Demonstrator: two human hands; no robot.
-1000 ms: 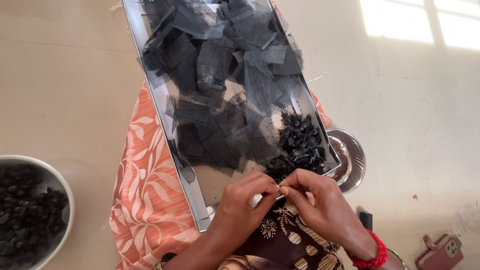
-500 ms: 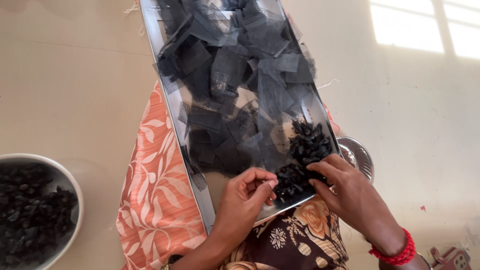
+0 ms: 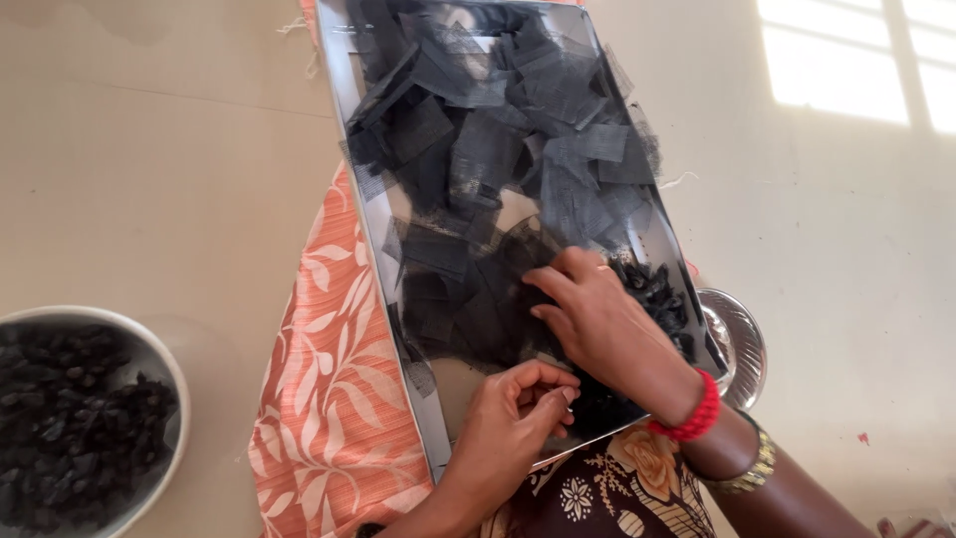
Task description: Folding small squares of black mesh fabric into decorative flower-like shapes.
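On the metal tray (image 3: pixel 351 149) across our lap, our right hand (image 3: pixel 597 319) lies flat, fingers loose, on the black mesh squares (image 3: pixel 498 159) beside a heap of folded pieces (image 3: pixel 662 299); our left hand (image 3: pixel 513 418) is pinched shut, its contents hidden.

- No package, box or wrapper stands anywhere in view
- No label or sticker shows on anything here
- No sign hangs or lies about
- No screen is to be seen
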